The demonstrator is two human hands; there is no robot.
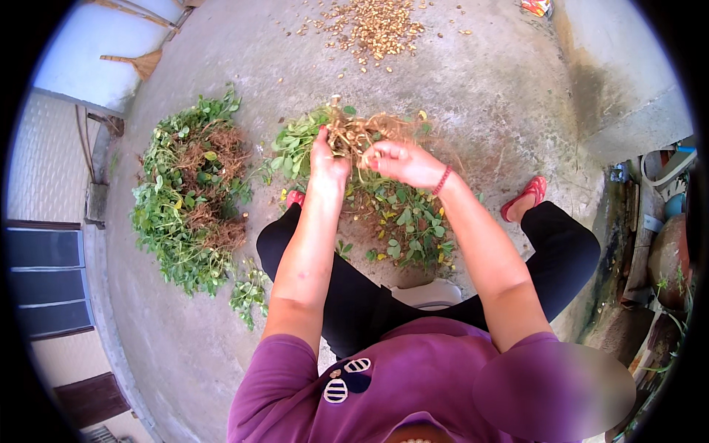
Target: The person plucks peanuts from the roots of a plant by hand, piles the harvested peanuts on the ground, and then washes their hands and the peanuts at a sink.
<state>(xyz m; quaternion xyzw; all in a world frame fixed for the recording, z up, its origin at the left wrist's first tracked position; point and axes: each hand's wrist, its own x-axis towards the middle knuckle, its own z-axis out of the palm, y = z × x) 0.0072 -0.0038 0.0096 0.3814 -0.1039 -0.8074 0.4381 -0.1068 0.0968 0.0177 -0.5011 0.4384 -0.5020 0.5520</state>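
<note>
Left hand point(329, 166) grips leafy peanut plants point(297, 144); right hand point(405, 163) pinches their roots point(378, 127). Loose pods point(380, 29) at upper centre seem already picked; these plants look unfinished.

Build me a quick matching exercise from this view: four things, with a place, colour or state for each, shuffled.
Things:
1. Scattered pods
2. Plant bundle
3. Broom
4. Right shoe

Descriptions:
A. Red
B. By the pale wall, upper left
C. On the floor at the top of the picture
D. Held in the left hand

Pairs: 1-C, 2-D, 3-B, 4-A.
</note>
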